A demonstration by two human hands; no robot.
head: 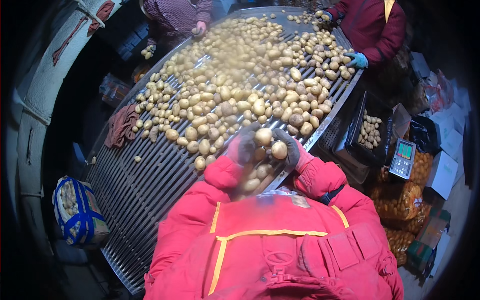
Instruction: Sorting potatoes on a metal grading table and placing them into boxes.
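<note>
My left hand (247,144), in a grey and pink glove, curls against a pale round potato (263,136) at its fingertips. In a similar glove, my right hand (290,149) grips another potato (279,150), its fingers bent around the outer side. Both hands are close together above the near right edge of a sloping metal bar rack (150,180). Below and between them lie more potatoes (252,184), partly hidden by my sleeves and blurred. A broad heap of potatoes (225,93) spreads over the rack beyond my hands.
Across the rack, one person (176,22) holds potatoes; another person's blue glove (357,60) touches the heap at right. A reddish cloth (122,125) lies on the left edge. At right are a black-lined crate (356,129), a scale display (402,158) and net sacks (397,200). A bag (78,212) stands left.
</note>
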